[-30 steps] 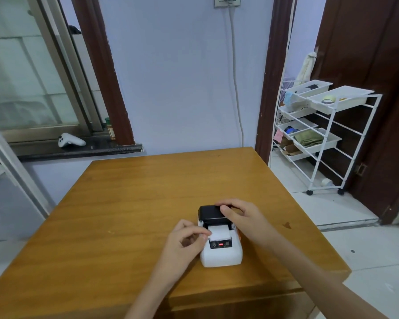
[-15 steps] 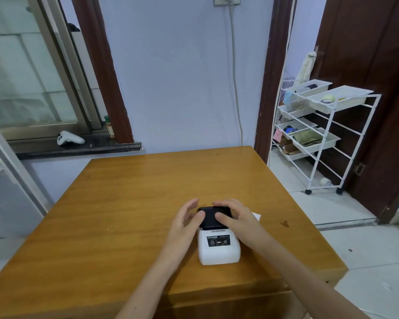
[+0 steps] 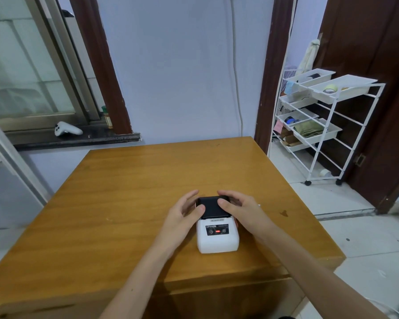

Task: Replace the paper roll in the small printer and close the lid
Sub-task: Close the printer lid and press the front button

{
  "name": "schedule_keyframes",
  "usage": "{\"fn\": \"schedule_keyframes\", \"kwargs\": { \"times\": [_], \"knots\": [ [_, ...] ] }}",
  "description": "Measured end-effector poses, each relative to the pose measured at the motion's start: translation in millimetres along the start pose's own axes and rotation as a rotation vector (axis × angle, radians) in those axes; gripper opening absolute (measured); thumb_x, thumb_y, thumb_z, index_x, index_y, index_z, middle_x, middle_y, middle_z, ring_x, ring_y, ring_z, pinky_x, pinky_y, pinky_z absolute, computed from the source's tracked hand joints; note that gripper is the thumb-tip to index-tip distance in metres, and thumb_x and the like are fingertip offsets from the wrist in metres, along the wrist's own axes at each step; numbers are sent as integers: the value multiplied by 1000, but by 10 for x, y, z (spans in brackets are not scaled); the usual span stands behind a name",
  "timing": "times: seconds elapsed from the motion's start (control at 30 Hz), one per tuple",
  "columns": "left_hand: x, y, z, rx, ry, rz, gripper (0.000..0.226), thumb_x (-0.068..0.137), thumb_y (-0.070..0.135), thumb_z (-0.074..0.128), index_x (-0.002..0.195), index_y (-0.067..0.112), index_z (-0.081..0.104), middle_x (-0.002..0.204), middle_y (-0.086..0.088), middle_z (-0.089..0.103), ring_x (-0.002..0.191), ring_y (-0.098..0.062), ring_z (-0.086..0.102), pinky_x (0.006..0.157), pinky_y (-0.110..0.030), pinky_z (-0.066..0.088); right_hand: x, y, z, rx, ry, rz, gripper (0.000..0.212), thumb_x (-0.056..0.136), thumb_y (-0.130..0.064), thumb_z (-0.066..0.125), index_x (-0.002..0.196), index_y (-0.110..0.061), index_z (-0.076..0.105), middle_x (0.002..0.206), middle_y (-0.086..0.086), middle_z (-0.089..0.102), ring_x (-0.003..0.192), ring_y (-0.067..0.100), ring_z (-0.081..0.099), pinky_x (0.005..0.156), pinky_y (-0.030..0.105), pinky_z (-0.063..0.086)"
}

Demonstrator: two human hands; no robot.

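Wooden table [image 3: 129, 203], white printer [image 3: 217, 238], black lid [image 3: 211, 207] down, left hand [image 3: 182, 214] and right hand [image 3: 240, 209] fingers loosely cupping it

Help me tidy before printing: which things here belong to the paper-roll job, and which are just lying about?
In use:
printer
black lid
left hand
right hand

Lying about:
white controller on the sill
jar
white trolley

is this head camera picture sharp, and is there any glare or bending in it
Head view: printer and both hands sharp, though its label text is too small to read; soft glare on the table far edge; wide-angle bending bows the door frame and leans the rack.
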State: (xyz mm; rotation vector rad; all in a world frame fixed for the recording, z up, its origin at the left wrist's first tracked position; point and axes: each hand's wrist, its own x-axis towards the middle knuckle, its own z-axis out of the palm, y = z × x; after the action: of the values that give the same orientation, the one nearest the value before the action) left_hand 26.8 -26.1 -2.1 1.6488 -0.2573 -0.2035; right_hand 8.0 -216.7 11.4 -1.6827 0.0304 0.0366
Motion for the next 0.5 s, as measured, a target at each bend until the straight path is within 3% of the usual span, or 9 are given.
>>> {"fn": "schedule_keyframes", "kwargs": {
  "times": [0.27,0.37,0.5],
  "knots": [
    [27,-51,-2,85,-26,54,41,96,17,63,134,31,53,132,20,56,118,16,49,86,-2,43,-8,10,5,-23,-8,-8,33,94,-17,61,127,-15,58,109,-8,65,97,1,63,73,13,55],
    [38,-69,4,96,-12,61,44,97,16,62,138,24,52,134,16,56,110,24,50,87,-1,43,-7,14,5,-30,-4,-13,33,94,-18,61,126,-16,58,110,-8,65,97,2,63,75,15,56],
    [-17,-74,39,121,18,46,42,99,22,59,140,23,51,134,13,56,112,19,51,86,-4,45,-22,21,35,-18,18,-12,33,95,-20,59,128,-16,58,115,-3,65,99,5,64,74,17,57]
  ]
}}
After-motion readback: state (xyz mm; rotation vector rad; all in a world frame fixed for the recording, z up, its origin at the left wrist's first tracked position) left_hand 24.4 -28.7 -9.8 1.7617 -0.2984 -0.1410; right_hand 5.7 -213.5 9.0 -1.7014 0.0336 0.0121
